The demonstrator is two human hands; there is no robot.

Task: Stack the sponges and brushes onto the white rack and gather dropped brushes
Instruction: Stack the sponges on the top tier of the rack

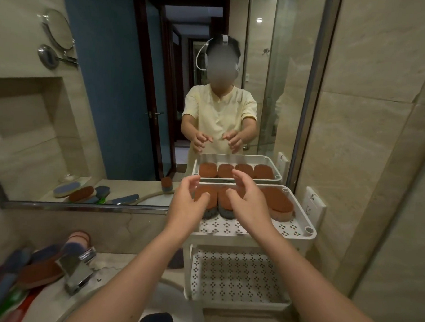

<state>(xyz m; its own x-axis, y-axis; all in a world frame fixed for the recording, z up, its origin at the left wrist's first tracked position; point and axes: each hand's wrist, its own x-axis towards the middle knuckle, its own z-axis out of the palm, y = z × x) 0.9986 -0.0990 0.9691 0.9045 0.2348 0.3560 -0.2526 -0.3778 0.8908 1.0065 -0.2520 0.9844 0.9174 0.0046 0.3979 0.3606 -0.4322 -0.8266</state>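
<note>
Sponges [279, 203] with brown tops sit side by side in a row on the top shelf of the rack [308, 233], which stands toward 3 o'clock of centre, against the mirror [111, 106]. Both my hands are out over that row. My left hand [188, 205] hangs above the sponge at the 9 o'clock end. My right hand [250, 203] is just beside it toward 3 o'clock, over the middle of the row. Each has its fingers apart and loosely bent, palms turned toward one another, nothing held in either. The hands are near each other but not touching. Whether a fingertip brushes a sponge I cannot tell; the reflection shows both hands raised above the shelf. The sponge at the 3 o'clock end lies clear of both hands.

Below, the lower shelf [237, 278] shows its perforated floor. At 8 o'clock, on the counter behind the tap [77, 269], lies a blurred heap of brushes [28, 272] — blue and brown, with red and green at the edge. A dark pad [156, 321] sits at 6 o'clock by the sink [167, 291]. A socket [313, 208] is on the wall at 3 o'clock of the rack.
</note>
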